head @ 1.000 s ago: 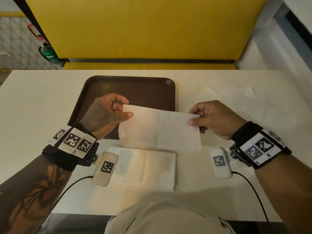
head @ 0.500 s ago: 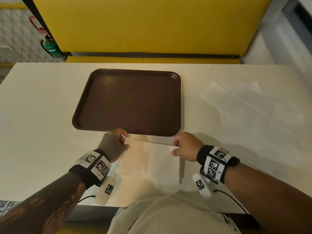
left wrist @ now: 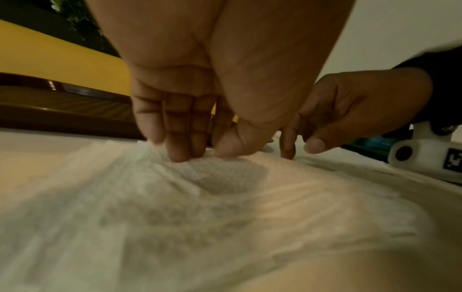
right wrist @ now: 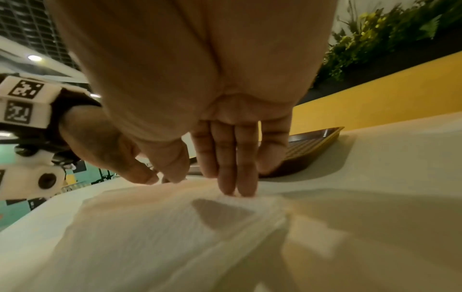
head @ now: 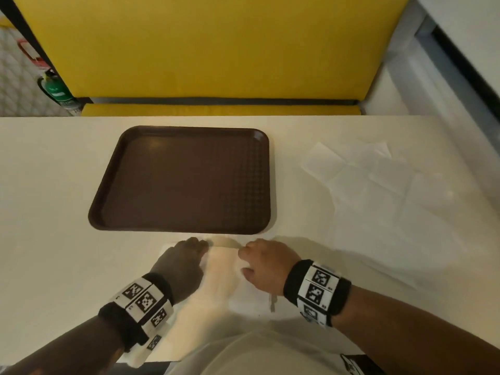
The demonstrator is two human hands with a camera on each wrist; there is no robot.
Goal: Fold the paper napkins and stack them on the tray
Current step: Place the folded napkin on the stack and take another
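Both hands down on white folded paper napkin [head: 224,269] on cream tabletop [head: 48,239], just beside brown plastic tray [head: 186,180] near edge; left hand [head: 180,266] and right hand [head: 263,266] fingers straight, pressing far napkin edge. Loose unfolded napkins [head: 378,185] lying right.

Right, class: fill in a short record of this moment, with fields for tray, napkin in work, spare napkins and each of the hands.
tray: brown, nothing on it
napkin in work: flat on the table, near side of the tray
spare napkins: unfolded, right of the tray
left hand: fingertips pressing the napkin
right hand: straight fingers pressing its far edge
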